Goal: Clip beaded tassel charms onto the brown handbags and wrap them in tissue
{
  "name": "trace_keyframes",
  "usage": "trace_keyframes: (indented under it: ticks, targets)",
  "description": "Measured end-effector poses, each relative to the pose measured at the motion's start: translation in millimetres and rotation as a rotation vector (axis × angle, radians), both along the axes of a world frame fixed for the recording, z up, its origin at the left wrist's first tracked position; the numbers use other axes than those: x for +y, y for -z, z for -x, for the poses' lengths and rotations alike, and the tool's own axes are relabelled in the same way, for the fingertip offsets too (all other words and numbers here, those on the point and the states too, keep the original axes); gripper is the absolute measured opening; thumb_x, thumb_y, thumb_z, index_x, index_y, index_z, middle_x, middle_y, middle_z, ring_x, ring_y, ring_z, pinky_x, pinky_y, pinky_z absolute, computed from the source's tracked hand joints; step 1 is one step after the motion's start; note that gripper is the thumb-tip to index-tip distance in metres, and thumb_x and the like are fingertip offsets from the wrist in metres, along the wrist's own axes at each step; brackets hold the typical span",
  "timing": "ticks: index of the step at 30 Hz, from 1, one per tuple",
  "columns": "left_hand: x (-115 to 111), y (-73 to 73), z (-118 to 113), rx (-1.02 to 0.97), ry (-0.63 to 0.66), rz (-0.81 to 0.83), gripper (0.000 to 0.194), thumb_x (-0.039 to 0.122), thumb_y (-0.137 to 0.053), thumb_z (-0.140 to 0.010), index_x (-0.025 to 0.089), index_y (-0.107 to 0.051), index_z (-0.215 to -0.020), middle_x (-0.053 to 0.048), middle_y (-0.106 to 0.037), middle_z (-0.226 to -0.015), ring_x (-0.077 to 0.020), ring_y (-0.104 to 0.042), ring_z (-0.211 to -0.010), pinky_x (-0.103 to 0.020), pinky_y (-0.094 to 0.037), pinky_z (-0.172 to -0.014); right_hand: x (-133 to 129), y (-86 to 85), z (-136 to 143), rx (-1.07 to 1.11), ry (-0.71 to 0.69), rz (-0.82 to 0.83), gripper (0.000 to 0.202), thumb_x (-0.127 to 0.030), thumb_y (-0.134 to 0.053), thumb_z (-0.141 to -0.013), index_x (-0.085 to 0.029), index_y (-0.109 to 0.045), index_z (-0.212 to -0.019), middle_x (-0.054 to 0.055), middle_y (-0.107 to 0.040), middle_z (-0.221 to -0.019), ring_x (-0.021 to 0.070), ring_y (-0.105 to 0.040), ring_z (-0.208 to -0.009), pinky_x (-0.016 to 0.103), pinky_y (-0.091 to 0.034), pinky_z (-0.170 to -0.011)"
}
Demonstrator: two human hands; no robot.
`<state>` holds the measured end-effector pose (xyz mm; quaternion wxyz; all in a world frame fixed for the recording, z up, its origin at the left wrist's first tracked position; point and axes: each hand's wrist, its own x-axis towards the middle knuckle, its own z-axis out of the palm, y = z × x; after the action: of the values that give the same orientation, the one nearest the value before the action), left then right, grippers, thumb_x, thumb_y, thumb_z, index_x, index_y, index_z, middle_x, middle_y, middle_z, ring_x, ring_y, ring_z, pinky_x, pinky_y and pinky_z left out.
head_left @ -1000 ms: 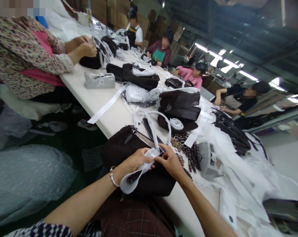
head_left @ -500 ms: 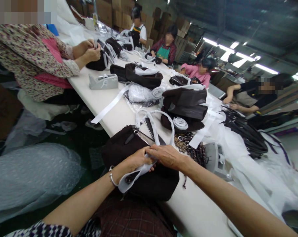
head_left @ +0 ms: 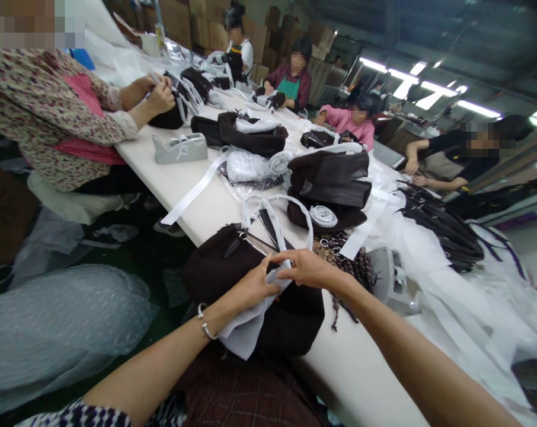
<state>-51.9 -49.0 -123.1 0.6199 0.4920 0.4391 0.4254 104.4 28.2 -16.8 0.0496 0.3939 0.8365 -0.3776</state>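
Note:
A dark brown bag (head_left: 224, 261) lies at the near edge of the white table, its handles (head_left: 300, 207) wrapped in white material. Over the bag, my left hand (head_left: 259, 283) grips a white wrapping strip (head_left: 246, 329), whose loose end hangs below the fingers. My right hand (head_left: 301, 267) meets it from the right, fingers bent and pinching the same white strip near a handle base. A small dark part shows between the two hands; what it is cannot be made out.
A grey tape dispenser (head_left: 182, 148) stands at the left table edge (head_left: 155, 193), another (head_left: 386, 276) at the right. More dark bags (head_left: 328, 181) and a plastic-wrapped bundle (head_left: 248, 167) lie ahead. Bubble wrap (head_left: 68, 332) fills the lower left. Several people work around the table.
The white strip's end has dropped from a loop into a hanging flap. My right hand's fingers have shifted slightly right and bent more. The view has moved a little.

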Motion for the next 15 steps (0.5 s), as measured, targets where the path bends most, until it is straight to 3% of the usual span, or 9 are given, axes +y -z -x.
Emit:
trace_keyframes:
  ticks: [3,6,8,11,15]
  targets:
    - [0,-9.1,1,0.189,-0.065,-0.022,0.087,0.017,-0.076,-0.061,0.017,-0.041,-0.14,-0.014,-0.061,-0.123,-0.0262,-0.06,-0.105,-0.033,-0.047,-0.088,-2,19.1,5,0.032,-0.001,0.109,0.03,-0.024,-0.065,-0.073,-0.021,-0.072,-0.102,-0.003,-0.07,-0.08,0.0097,-0.056,-0.057,0.02,-0.042,-0.055]
    - [-9,-23.3,11,0.183,0.056,0.091,0.08,0.025,-0.071,-0.067,0.015,-0.039,-0.14,-0.012,-0.067,-0.11,-0.0219,-0.065,-0.087,-0.029,-0.05,-0.072,3,29.5,4,0.06,0.0,0.065,0.018,-0.025,-0.069,-0.07,-0.018,-0.074,-0.087,-0.002,-0.068,-0.073,0.0125,-0.058,-0.067,0.021,-0.041,-0.061]
    - [-20,-31.3,24,0.217,0.128,0.162,0.065,0.031,-0.067,-0.072,0.013,-0.049,-0.131,-0.008,-0.069,-0.096,-0.0183,-0.064,-0.073,-0.025,-0.047,-0.06,6,32.7,2,0.066,0.012,0.063,0.019,-0.029,-0.07,-0.07,-0.018,-0.074,-0.085,-0.002,-0.068,-0.073,0.0138,-0.059,-0.069,0.022,-0.041,-0.06]
    - [-39,-39.0,42,0.307,0.168,0.218,0.037,0.034,-0.064,-0.073,0.011,-0.064,-0.102,-0.003,-0.067,-0.08,-0.014,-0.058,-0.062,-0.021,-0.04,-0.051,6,36.1,0,0.077,0.037,0.054,0.02,-0.03,-0.071,-0.07,-0.017,-0.075,-0.085,-0.001,-0.069,-0.073,0.0153,-0.06,-0.071,0.023,-0.041,-0.061]
    - [-60,-43.6,55,0.214,0.122,0.336,0.032,0.037,-0.065,-0.07,0.012,-0.063,-0.09,0.002,-0.061,-0.069,-0.0098,-0.051,-0.053,-0.019,-0.036,-0.047,-7,30.6,-4,0.14,0.081,-0.032,0.026,-0.028,-0.071,-0.072,-0.019,-0.074,-0.096,0.001,-0.071,-0.086,0.0155,-0.06,-0.074,0.025,-0.045,-0.068]
